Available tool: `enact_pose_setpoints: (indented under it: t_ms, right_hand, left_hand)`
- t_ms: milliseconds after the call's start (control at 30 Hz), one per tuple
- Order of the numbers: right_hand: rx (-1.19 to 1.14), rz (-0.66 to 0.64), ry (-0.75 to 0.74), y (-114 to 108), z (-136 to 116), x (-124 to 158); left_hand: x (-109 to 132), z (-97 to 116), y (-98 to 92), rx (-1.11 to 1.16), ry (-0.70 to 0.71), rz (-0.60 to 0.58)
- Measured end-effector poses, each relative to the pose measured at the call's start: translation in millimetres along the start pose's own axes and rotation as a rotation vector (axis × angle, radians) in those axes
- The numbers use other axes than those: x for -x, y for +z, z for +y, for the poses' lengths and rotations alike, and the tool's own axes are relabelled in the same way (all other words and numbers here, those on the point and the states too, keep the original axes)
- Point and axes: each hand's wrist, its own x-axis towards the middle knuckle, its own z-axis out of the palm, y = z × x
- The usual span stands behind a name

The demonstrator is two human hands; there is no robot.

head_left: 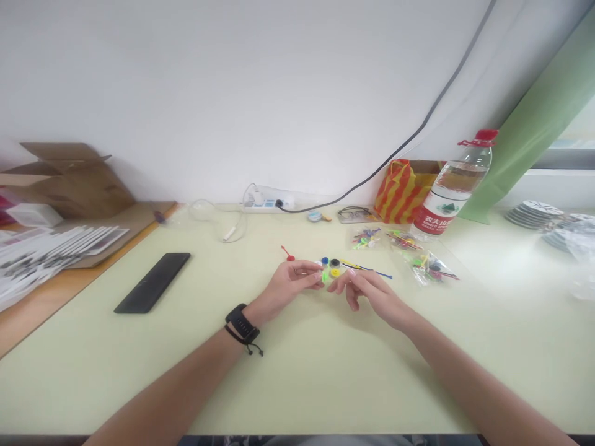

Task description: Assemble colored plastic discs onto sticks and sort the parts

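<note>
Pinching the green pc (325, 277) w/ my L grip (283, 287), thumb & fingertips narrow on it, so it sits btwn my two grips, over the tabletop (297, 378). My R grip (374, 294) is just beside it, fingers loosely bent & pointing in; can't tell if it touches or holds anything.

Just past the gap btwn grips: blue pc (325, 261) & black pc (334, 262), w/ yellow pc (334, 272) a bit nearer me. Red pc (290, 257) is right beyond L grip. Thin sticks (379, 271) lie just past R grip, partly behind its fingers.

Fwd & right of R grip: clear bags (430, 269) of small multicolor bits, then the bottle (441, 204) nr a red/yellow striped bag (395, 192). Well left of L grip: black slab (153, 282), flat. Watch (240, 322) on L wrist, just behind that grip. Power strip (264, 205) well fwd of both; stacked discs (534, 214) far right of R grip.
</note>
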Motion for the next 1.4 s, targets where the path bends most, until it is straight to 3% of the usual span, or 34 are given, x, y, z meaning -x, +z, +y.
enact_pose_setpoints:
  t_ms: [300,600,700,833,1100,1400]
  right_hand:
    - [0.108,0.009,-0.016,0.2,-4.1,-0.3]
    - [0.437,0.176,-0.263,5.7,10.8,5.1]
    - [0.455,0.132,-0.201,4.1,12.4,3.7]
    - [0.345,0.056,-0.048,-1.2,9.6,-0.9]
    - [-0.076,-0.001,-0.007,-4.7,2.6,-1.4]
    - [-0.132,-0.007,0.04,-5.9,3.5,-2.1]
  left_hand:
    - [-0.6,-1.0,-1.2,0.007,0.005,-0.017]
    - [-0.6,-1.0,-0.5,0.015,-0.026,-0.023]
    - [-0.6,-2.9,-1.4,0.01,-0.039,-0.026]
    - [-0.1,-3.1,-2.0,0.012,-0.052,-0.026]
    - [0.0,-0.3,-1.0,-0.01,-0.02,0.003]
    - [-0.9,-3.2,-2.3,0.001,-0.005,-0.029]
